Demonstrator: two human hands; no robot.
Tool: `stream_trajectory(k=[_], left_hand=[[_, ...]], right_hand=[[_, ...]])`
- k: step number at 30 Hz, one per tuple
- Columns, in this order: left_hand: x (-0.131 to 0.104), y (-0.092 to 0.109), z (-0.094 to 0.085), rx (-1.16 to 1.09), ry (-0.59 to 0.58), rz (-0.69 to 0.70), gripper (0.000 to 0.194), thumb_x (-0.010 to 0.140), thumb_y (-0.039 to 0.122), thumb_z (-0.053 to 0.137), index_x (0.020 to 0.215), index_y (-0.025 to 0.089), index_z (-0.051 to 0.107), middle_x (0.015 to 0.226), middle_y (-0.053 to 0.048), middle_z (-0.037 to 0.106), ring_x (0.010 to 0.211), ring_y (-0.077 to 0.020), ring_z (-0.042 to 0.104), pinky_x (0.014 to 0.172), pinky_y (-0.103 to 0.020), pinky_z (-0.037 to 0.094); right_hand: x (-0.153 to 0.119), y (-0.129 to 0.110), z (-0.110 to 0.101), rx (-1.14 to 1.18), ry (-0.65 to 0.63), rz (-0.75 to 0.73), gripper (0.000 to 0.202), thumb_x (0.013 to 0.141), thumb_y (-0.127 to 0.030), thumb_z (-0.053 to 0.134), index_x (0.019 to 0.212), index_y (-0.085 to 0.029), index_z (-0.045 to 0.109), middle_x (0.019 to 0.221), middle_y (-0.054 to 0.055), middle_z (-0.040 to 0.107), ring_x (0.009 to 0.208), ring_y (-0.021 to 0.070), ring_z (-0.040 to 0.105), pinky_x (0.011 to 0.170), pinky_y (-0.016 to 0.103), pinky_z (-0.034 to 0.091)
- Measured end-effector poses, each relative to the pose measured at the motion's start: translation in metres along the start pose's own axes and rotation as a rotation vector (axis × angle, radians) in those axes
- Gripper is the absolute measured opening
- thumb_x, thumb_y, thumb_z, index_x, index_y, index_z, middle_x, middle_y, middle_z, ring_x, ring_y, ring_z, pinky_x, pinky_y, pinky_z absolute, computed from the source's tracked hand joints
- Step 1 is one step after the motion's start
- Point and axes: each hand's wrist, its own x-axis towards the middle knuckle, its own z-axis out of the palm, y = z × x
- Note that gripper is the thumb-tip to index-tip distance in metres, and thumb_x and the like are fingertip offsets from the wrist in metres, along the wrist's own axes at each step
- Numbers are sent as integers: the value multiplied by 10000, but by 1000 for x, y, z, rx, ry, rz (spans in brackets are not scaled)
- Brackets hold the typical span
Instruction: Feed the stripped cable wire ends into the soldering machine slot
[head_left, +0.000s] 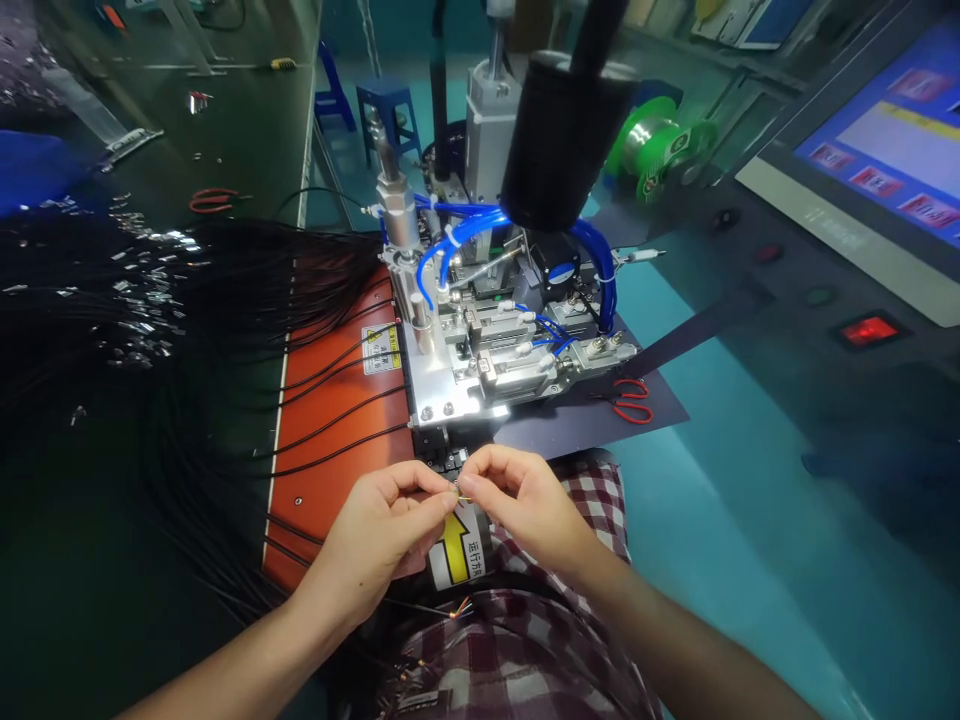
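My left hand (390,525) and my right hand (529,500) meet at the front of the machine, thumbs and forefingers pinched together. Between the fingertips a short bit of thin yellow wire (465,499) shows; the rest is covered by the fingers. Just beyond them is the machine's metal head (450,385), with blue air hoses (480,228) looped over it. Under the hands lies a white label with a yellow arrow (454,550). On my lap rests a black cable end with fanned-out coloured wires (460,607).
Black cables (337,398) run across the orange machine cover (330,440) into a dark heap on the left. Red-handled pliers (634,402) lie right of the machine, another red-handled pair (216,200) on the table. A green solder-wire reel (652,150) and a screen (892,130) stand right.
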Motion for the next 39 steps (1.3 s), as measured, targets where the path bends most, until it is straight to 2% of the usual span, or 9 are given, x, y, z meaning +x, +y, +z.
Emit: stream_trajectory(k=[4,11,14,22,28,31,34,39], left_hand=[[0,2,0,-17,0,-2,221,742,357,672,720,175,548,470,85,358,446,-53,238,399,-158,195],[0,2,0,-64,-14,-8,234,751,364,665,725,180,522,458,88,363,441,-55,238,409,-169,194],[0,2,0,-69,-28,-5,233,760,358,658,719,179,514,466,87,372,445,-53,237,419,-172,204],[0,3,1,-57,-28,-6,210,784,350,635,734,171,537,477,79,394,460,-58,277,430,-170,223],[1,3,1,-47,-21,-13,216,761,360,656,749,168,559,488,75,411,447,-54,271,413,-160,223],[2,1,1,-51,-12,-3,223,752,366,663,745,168,561,469,84,386,433,-51,266,404,-155,242],[3,0,1,-50,24,4,235,741,382,668,760,170,567,480,82,395,424,-52,295,391,-146,266],[0,0,2,-16,63,30,251,747,410,660,775,178,570,513,75,419,449,-57,354,396,-135,320]], right_hand=[[0,4,2,-6,16,-5,189,811,-319,610,716,-165,556,606,-44,461,524,88,385,463,211,312],[2,7,1,157,-24,93,240,771,-382,661,722,-166,569,554,-63,430,467,74,335,420,210,254],[3,8,2,168,-30,85,225,775,-361,663,726,-162,572,554,-65,436,461,69,335,427,211,254],[-1,12,4,23,34,-10,180,850,-315,570,741,-177,534,612,-49,445,521,94,373,476,222,305],[-1,7,-2,-247,11,-197,130,873,-210,520,747,-179,526,696,-21,477,628,120,432,585,245,355],[-1,11,-2,-195,2,-163,137,876,-235,519,749,-183,527,695,-19,488,623,122,444,581,242,370],[-3,15,-1,-123,60,-93,150,875,-284,526,763,-187,544,675,-22,500,582,119,443,541,237,373],[-11,11,6,-225,213,-122,102,817,-253,591,749,-177,589,674,-10,534,566,120,449,522,242,375]])
